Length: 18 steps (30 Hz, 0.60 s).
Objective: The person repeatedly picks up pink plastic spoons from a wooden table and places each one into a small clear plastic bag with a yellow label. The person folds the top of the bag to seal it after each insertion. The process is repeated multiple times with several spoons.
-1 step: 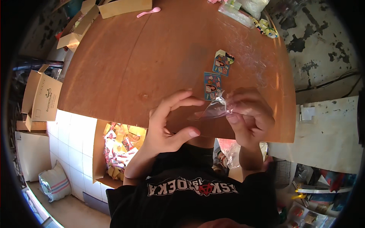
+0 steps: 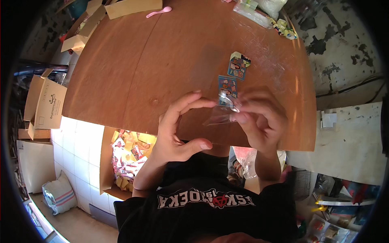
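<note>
Between the fingertips of my right hand point(image 2: 263, 117) is the mouth of a small clear plastic bag point(image 2: 223, 115), its film hanging out toward the left. My left hand point(image 2: 174, 129) is curved open near the bag, thumb well apart from the fingers. Whether its index fingertip touches the film, I cannot tell. Just beyond the bag, a blue printed card point(image 2: 227, 86) lies on the brown wooden table point(image 2: 174, 69), its lower end partly seen through the plastic. Farther off lies a second stack of blue printed cards point(image 2: 238, 67), its top piece skewed.
A pink spoon point(image 2: 159, 12) lies near an open carton point(image 2: 133, 9) at the far edge. Plastic bags point(image 2: 251, 14) and small yellow packets point(image 2: 283, 29) sit far right. Below the table's near edge, left, stands a box of small packets point(image 2: 131, 156).
My right hand has shifted slightly left with the plastic bag, whose film now overlaps the nearer card. My left fingers have risen a little.
</note>
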Tool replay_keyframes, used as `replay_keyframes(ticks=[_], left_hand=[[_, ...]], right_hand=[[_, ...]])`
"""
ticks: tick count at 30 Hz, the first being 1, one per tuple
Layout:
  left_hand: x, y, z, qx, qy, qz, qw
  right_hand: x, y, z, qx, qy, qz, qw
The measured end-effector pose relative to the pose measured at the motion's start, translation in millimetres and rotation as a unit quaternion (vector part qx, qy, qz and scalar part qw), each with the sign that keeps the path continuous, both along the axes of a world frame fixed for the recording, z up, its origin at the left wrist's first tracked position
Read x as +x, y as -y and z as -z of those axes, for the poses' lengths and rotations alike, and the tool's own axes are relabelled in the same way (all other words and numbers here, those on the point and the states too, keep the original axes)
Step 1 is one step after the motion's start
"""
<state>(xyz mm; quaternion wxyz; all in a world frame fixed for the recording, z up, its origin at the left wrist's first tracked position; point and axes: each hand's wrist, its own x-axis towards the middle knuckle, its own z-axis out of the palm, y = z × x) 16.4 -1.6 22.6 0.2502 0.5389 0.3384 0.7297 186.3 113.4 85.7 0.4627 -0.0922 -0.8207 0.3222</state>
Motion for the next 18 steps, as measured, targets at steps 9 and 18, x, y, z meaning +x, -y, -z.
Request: replay_keyframes(ticks=[9,18], left_hand=[[-8.2,-10.1,20.6,-0.151,-0.063,0.004,0.986],[-13.8,-6.0,44.6,-0.229,0.067,0.024,0.971]], right_hand=[[-19.3,5.6,22.8,-0.123,0.058,-0.054,0.989],[-21.0,9.5,72.5,-0.405,0.044,-0.055,0.912]])
